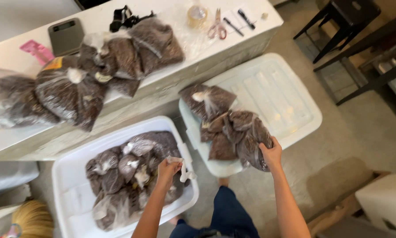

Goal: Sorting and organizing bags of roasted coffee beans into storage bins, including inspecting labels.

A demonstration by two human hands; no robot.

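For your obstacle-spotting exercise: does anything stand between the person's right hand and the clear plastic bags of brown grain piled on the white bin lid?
Nothing visible does. The right hand already grips the nearest clear plastic bag of brown grain on the white plastic bin lid. The left hand pinches a bag's twisted top over the open white bin.

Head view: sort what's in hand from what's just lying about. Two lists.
In hand:
- left hand gripping a tied bag top
- right hand on the bags on the lid
- open white tub of brown-filled bags

Lying about:
- scale
- tape roll
- scissors
- pens
- black stool
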